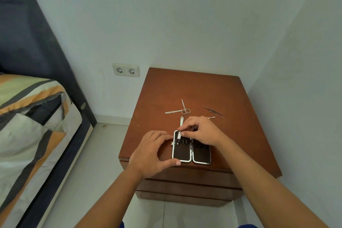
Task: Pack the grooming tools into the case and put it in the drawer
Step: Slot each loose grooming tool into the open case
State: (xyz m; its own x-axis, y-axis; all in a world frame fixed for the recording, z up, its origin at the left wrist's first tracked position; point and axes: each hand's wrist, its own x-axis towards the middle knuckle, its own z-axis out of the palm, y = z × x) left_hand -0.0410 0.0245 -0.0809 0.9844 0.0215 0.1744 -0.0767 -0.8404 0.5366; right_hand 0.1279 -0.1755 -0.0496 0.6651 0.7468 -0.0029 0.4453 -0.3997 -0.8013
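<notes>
An open grooming case (pixel 191 152) with dark lining and a chrome rim lies flat near the front edge of a brown nightstand (pixel 194 87). My left hand (pixel 151 151) grips the case's left half by its edge. My right hand (pixel 200 131) pinches a slim silver tool (pixel 181 126) whose lower end sits under the elastic loops of the left half. Small scissors (pixel 185 108) and a flat nail file (pixel 173 112) lie behind the case. Thin dark picks (pixel 213 111) and a small silver tool (pixel 211 117) lie to the right, partly hidden by my right hand.
The nightstand's drawers (pixel 185 183) are shut below the top. A bed with a striped cover (pixel 31 116) stands to the left across a strip of tiled floor. White walls close in behind and to the right, with a double socket (pixel 126 70) low on the back wall.
</notes>
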